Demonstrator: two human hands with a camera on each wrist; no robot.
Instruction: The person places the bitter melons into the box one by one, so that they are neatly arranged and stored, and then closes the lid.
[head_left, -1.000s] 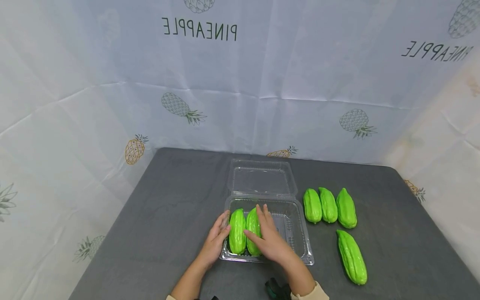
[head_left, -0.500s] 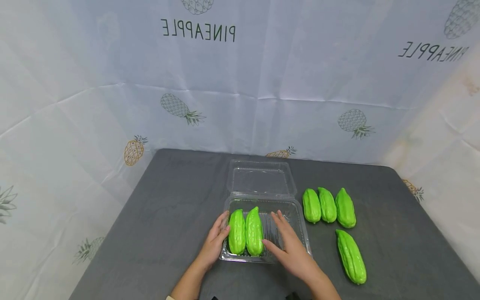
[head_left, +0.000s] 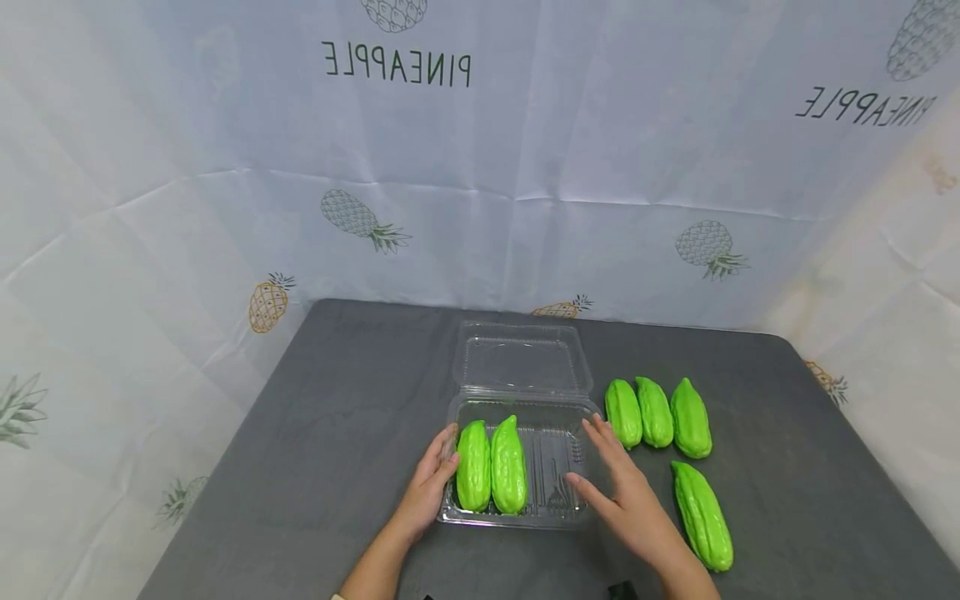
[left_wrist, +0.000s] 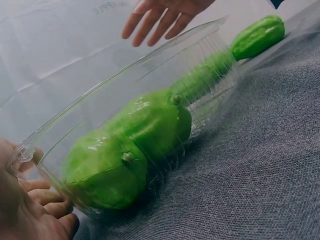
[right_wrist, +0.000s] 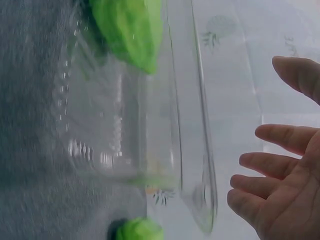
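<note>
A clear plastic clamshell box [head_left: 540, 522] lies on the table with its lid [head_left: 525, 358] folded back. Two bright green bitter melons, a left one [head_left: 473, 467] and a right one [head_left: 509, 467], lie side by side in the left part of its base. My left hand [head_left: 426, 487] holds the box's left edge, thumb over the rim and fingers outside the wall. Above the right part of the box is my right hand [head_left: 626, 500], fingers spread and holding nothing. In the right wrist view, that hand [right_wrist: 285, 175] is apart from the clear rim.
Right of the box, three bitter melons [head_left: 656, 412] stand in a row. Another bitter melon [head_left: 702, 517] lies nearer the front, close to my right forearm. A pineapple-print cloth [head_left: 517, 167] hangs behind the dark grey table [head_left: 360, 400].
My right hand has let go of the right melon in the box and moved right, over the box's right side. My left hand stays on the left edge.
</note>
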